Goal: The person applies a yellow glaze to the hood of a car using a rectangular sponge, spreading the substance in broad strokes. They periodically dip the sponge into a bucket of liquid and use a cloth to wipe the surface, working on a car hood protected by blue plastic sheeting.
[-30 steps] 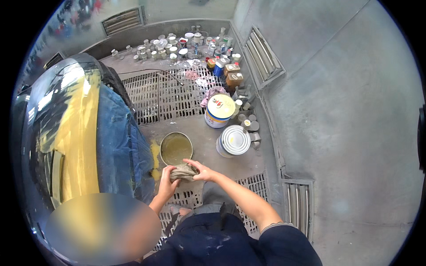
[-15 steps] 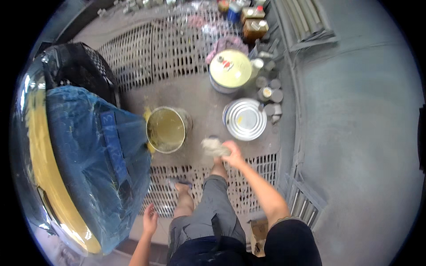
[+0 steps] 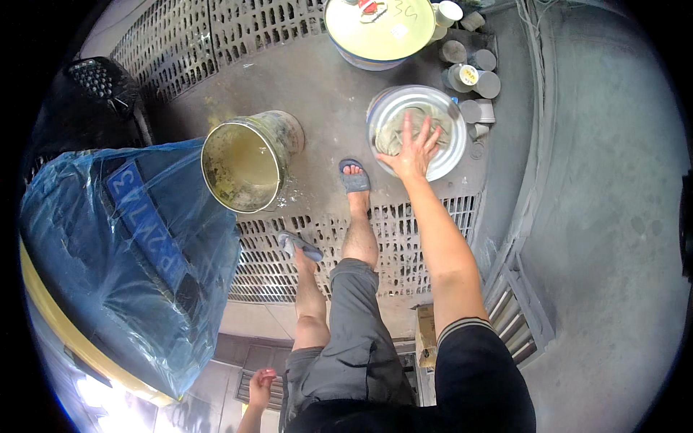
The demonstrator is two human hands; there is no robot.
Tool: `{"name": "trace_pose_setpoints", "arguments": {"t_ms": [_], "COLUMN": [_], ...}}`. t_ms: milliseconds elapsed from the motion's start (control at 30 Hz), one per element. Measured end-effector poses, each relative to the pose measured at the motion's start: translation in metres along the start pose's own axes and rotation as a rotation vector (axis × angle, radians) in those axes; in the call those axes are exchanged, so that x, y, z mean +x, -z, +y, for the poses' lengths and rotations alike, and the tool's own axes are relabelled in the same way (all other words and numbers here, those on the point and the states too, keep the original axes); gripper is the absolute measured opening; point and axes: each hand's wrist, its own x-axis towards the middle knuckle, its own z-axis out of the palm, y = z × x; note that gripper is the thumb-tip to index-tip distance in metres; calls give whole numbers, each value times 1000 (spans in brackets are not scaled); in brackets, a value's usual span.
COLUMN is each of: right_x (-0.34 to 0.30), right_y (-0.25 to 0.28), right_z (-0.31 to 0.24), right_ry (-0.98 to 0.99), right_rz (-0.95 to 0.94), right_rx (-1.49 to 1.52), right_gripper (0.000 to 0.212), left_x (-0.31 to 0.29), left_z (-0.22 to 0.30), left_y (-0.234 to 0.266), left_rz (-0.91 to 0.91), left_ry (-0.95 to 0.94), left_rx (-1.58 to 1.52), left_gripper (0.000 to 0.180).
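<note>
My right hand (image 3: 413,150) lies with its fingers spread over a crumpled grey-beige cloth (image 3: 437,137). The cloth rests on the ridged silver lid of a round metal can (image 3: 455,160), and my palm hides part of it. Low in the picture, beside my left thigh, hangs my left hand (image 3: 261,386). Its fingers are loosely bent, with nothing visible in them. To the left of my feet stands a bucket (image 3: 278,155) with murky yellowish liquid inside.
A large can with a pale yellow lid (image 3: 379,29) stands farther off, near several small cups (image 3: 488,84). Blue plastic sheeting (image 3: 144,267) covers a car's end at left. Slotted floor grates (image 3: 404,238) lie underfoot. A cardboard box (image 3: 426,332) is by the right wall.
My right hand has carried the cloth forward and right onto the silver lid, and its fingers have spread. The view has shifted, and my left hand appears lower.
</note>
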Motion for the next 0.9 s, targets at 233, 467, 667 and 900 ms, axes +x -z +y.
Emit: {"name": "trace_pose_setpoints", "arguments": {"t_ms": [233, 467, 667, 900], "right_x": [4, -66, -104, -44], "right_y": [14, -16, -33, -25], "right_z": [17, 65, 69, 11], "right_ry": [521, 437, 43, 86], "right_rz": [21, -93, -184, 150], "right_rx": [-108, 161, 116, -51], "right_gripper": [113, 94, 83, 101], "left_x": [34, 24, 20, 39], "left_z": [59, 75, 63, 68], "left_y": [-41, -43, -37, -41], "left_rz": [-31, 31, 87, 62], "left_ry": [0, -61, -80, -86], "left_rx": [6, -60, -89, -88], "left_gripper": [22, 20, 22, 18]}}
